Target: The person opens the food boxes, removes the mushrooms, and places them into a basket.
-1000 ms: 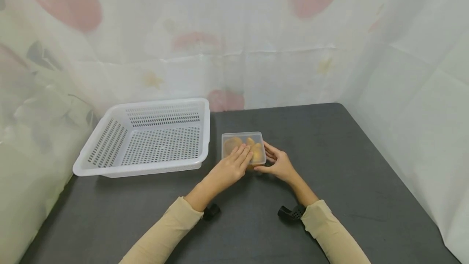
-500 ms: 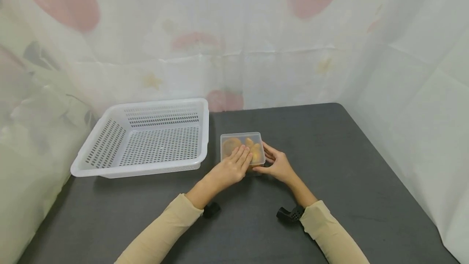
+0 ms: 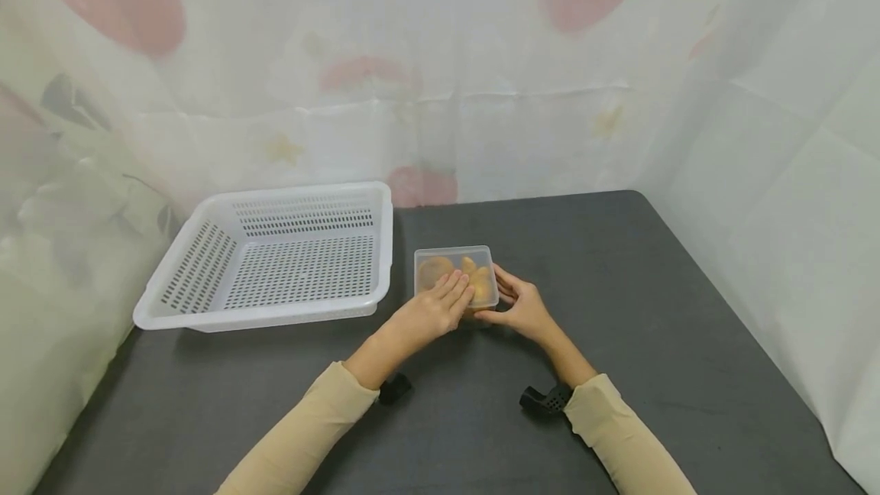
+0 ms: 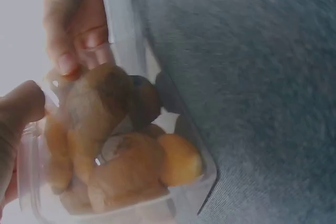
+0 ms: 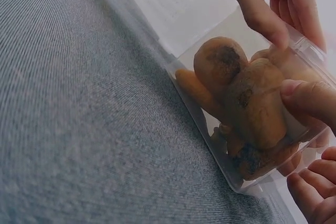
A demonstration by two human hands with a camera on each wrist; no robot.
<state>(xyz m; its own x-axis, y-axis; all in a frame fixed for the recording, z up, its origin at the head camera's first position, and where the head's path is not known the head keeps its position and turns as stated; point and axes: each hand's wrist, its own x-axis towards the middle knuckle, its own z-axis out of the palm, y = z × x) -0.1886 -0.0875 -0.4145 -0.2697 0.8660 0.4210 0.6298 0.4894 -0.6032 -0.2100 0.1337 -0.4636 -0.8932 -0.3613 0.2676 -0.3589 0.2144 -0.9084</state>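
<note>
A clear square plastic container (image 3: 452, 250) with a lid stands on the dark table. Rounded orange-brown items (image 5: 257, 103), some with dark patches, show through its walls; I cannot tell their kind. My left hand (image 3: 429, 315) rests on the lid with straight fingers together. In the right wrist view, the left thumb (image 5: 257, 17) lies against the container's front wall. My right hand (image 3: 525, 310) grips the right front corner, its thumb in front and its fingers along the right side. The far side of the container is hidden in both wrist views.
A white perforated plastic basket (image 3: 381, 250) stands to the left of the container, with nothing in it. Dark cloth covers the table (image 3: 619, 312). A patterned white curtain (image 3: 516, 128) hangs behind, with more sheeting at both sides. Black wrist cameras sit by both sleeves.
</note>
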